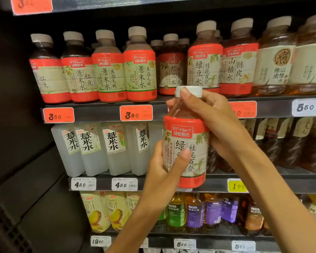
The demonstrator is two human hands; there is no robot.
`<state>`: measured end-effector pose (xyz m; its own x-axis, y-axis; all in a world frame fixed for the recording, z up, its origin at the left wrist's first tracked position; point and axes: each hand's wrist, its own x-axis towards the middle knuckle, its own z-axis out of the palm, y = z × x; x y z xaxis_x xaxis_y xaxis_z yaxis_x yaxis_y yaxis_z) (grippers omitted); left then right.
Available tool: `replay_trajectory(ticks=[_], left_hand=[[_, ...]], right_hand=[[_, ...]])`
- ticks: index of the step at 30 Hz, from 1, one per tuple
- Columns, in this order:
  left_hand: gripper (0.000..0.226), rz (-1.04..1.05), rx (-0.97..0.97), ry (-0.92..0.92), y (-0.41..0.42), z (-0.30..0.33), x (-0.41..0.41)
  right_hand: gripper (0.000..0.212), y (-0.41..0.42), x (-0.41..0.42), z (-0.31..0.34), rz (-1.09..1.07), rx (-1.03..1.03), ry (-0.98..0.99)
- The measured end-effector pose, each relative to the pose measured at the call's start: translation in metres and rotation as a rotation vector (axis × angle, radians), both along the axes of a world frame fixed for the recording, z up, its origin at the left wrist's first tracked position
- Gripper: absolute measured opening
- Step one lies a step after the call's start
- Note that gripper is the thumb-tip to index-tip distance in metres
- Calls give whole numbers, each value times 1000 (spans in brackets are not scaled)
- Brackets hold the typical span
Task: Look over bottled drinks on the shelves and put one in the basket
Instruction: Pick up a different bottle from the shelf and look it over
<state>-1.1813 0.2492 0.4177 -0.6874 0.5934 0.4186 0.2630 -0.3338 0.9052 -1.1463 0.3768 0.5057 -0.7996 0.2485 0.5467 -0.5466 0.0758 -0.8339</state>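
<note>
Hands both on one bottle (pixel 187 143), held upright in front of the shelves. Right hand (pixel 213 121) reaches in from the lower right, forearm angled up and leftward; its fingers wrap the neck and shoulder from the right side, thumb tip laid against the white cap (pixel 189 91). Left hand (pixel 164 161) comes up from below, palm cupping the lower left of the body, thumb pressed flat across the label front. Grip on both sides looks firm, fingers curled round the plastic.

Bottle carries a red and cream label with green plant drawings and an RT-Mart mark; liquid above the label is pale amber. It hangs clear of any shelf, in front of the upper shelf edge (pixel 98 114) and the rows below.

Behind it, top row: red-labelled bottles (pixel 140 70) of the same brand, standing upright, one matching bottle (pixel 203 59) just above the cap. Orange price tags (pixel 136 113) on the shelf lip. Next row down: clear square bottles (pixel 115 148) at left, dark bottles (pixel 288 143) at right, partly hidden by the right forearm. Lower still, juice bottles (pixel 97 212) and what appear to be tea bottles (pixel 194 210), print too blurred to read well.
</note>
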Motion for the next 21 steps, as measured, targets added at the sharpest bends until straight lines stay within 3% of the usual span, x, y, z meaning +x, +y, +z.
replay_trajectory(ticks=[3,9,15,18,21], left_hand=[[58,-17,21,-86,-2,3,-1],[60,-256,45,-365,-3,-1,-2],[59,-55,-17,-189,1,6,-4],[70,-28,-67,-74,5,8,-3],[64,-45,-14,-115,9,6,-2]], right_hand=[[28,7,-4,3,87,-26,-30],[37,8,-12,3,241,-152,-68],[28,11,-10,7,104,-157,-27],[19,8,-12,9,30,-155,-28],[19,6,-15,8,20,-151,-47]])
